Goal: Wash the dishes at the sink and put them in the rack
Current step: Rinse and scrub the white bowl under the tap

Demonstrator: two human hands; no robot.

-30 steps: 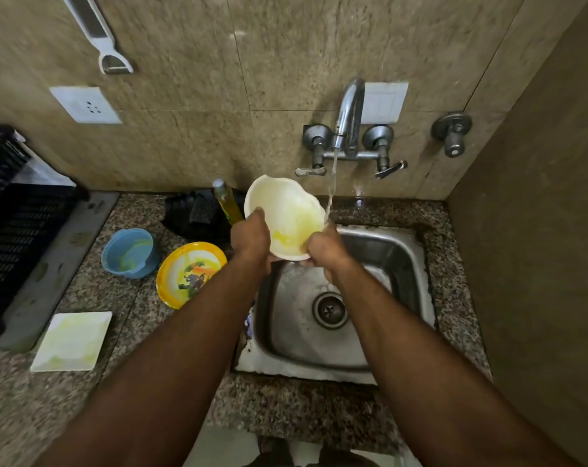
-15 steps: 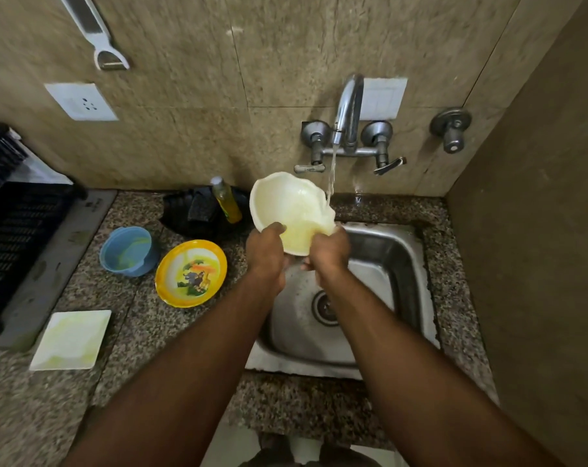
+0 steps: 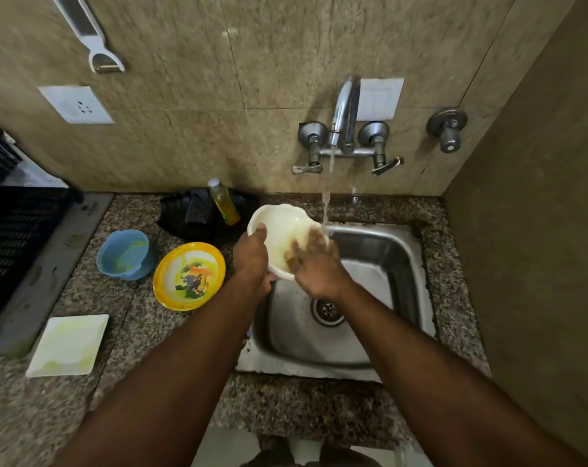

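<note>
Lowered over the sink, white scalloped bowl (image 3: 282,230): left fingers (image 3: 259,232) grip rim, right fingers (image 3: 314,239) flat inside.

Dim, motion-blurred, wide-angle edge distortion

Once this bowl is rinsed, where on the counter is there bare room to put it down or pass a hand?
Bare granite lies between the square white plate and the sink rim, below the yellow plate, and along the front edge. The strip right of the sink is narrow. It is crowded behind: blue cup, soap bottle and black bag sit close together.
</note>
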